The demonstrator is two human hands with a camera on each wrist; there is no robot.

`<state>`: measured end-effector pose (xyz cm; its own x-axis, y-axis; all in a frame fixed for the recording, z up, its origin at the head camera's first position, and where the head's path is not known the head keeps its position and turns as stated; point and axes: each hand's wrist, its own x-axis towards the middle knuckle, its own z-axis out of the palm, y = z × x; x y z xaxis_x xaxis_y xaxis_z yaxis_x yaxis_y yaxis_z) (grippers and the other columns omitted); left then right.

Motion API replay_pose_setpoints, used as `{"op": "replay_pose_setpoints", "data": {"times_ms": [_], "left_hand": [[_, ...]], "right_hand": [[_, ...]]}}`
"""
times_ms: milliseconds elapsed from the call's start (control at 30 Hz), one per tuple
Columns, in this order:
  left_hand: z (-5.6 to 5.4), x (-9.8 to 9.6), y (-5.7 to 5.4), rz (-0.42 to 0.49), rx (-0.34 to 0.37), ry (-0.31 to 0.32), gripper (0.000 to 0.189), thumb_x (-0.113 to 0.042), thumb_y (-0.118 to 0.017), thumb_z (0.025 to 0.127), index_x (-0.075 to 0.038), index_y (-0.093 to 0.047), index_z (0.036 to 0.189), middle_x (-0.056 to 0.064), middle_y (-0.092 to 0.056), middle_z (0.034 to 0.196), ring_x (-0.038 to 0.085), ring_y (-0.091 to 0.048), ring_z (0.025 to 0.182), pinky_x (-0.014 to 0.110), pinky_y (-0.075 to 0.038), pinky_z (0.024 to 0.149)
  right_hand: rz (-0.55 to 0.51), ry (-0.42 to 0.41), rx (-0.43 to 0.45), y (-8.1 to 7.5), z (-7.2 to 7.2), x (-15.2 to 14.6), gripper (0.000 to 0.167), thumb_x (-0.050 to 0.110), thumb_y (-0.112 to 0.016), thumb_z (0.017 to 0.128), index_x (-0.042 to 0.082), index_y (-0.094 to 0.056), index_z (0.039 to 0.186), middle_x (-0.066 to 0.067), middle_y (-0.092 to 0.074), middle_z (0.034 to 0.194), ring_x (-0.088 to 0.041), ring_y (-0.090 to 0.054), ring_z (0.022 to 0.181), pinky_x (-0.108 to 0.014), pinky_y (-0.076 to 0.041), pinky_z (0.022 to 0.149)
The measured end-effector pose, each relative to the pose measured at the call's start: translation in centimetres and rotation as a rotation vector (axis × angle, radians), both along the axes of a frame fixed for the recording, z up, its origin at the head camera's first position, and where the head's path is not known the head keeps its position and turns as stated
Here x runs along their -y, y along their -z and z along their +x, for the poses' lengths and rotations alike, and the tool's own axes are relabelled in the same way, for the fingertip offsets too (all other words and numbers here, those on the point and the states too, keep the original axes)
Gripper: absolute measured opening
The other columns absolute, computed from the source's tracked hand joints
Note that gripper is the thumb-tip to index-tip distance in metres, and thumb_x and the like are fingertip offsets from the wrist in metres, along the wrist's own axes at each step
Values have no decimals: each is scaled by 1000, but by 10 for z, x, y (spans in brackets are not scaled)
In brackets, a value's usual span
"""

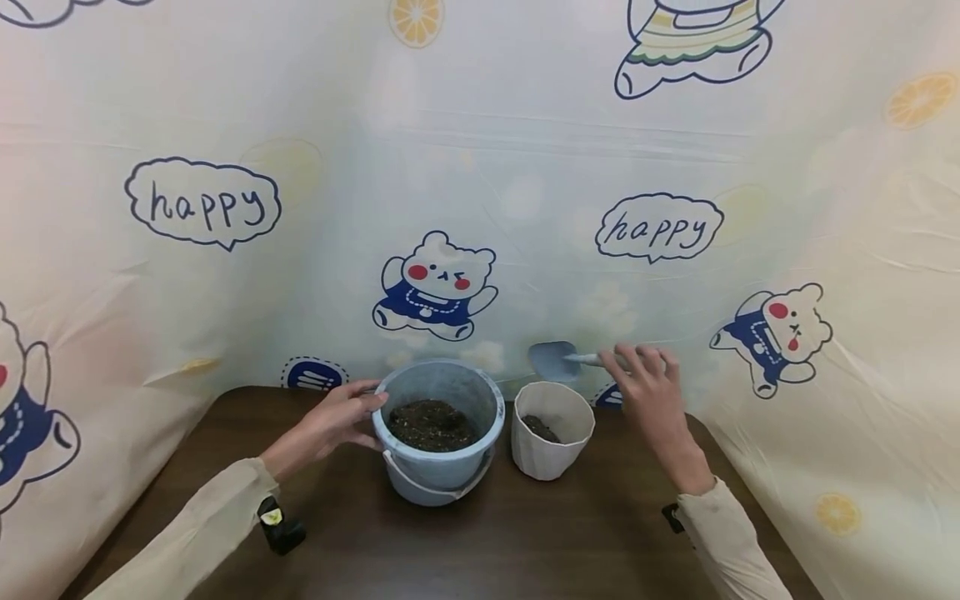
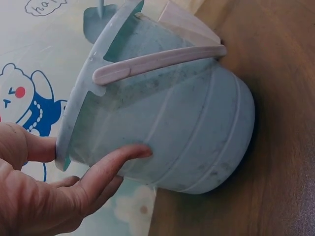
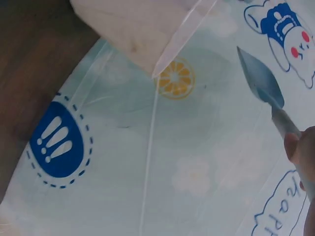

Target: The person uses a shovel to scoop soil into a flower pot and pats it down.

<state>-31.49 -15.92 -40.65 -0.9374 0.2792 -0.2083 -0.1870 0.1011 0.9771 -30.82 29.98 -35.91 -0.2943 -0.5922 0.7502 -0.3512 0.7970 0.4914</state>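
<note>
The trowel [image 1: 553, 362] is up to the right of the bucket [image 1: 442, 467], blade by the pot's far rim; can't see any soil on it from my end. I've got the R hand [image 1: 651, 392] on its handle, fingers & thumb curled in a pinch. L hand [image 1: 345, 417] grips the bucket's left edge, thumb on the outer wall, finger at the rim. Bucket's upright w/ dark soil [image 1: 431, 423] inside & its carry handle [image 2: 162, 60] hanging down the near side. Off-white pot [image 1: 549, 460] is just right of the bucket w/ a smaller amt of soil; both on the brown table [image 1: 480, 558]. Printed cloth [image 1: 540, 283] is up behind the bucket. My read: soil transfer partway, prob between scoops; next move likely calls for bringing the blade left over the bucket & dipping in, w/ L hand steadying it
</note>
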Motion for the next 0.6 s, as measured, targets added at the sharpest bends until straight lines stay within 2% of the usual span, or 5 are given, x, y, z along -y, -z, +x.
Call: {"op": "replay_pose_setpoints", "data": {"times_ms": [167,267,467,600], "left_hand": [[0,4,5,16,9,17,64,-20,-48,112,7,-19,162,38,-28,158,57,-36,145,58,-64,88],[-1,5,5,12,12,18,64,-21,-49,112,6,-19,163,37,-27,159,56,-36,145,58,-64,88],[1,4,2,-14,-14,8,60,-19,-48,113,7,-24,161,37,-30,157,56,-39,142,56,-65,85],[1,2,0,-4,-17,9,58,-17,-48,112,7,-27,160,36,-31,156,55,-40,142,56,-65,86]], "right_hand": [[78,-83,-56,3,-3,19,36,-8,-40,107,6,-68,126,-21,-58,111,-39,-48,96,-53,-41,84],[84,-97,-75,6,-4,30,37,-5,-37,111,8,-67,127,-21,-56,111,-38,-46,93,-51,-40,81],[75,-100,29,9,-11,52,34,-4,-44,107,10,-64,132,-19,-56,115,-36,-45,97,-52,-39,84],[66,-114,64,7,-13,65,37,-8,-57,100,11,-66,129,-18,-57,117,-35,-47,99,-51,-40,84]]}}
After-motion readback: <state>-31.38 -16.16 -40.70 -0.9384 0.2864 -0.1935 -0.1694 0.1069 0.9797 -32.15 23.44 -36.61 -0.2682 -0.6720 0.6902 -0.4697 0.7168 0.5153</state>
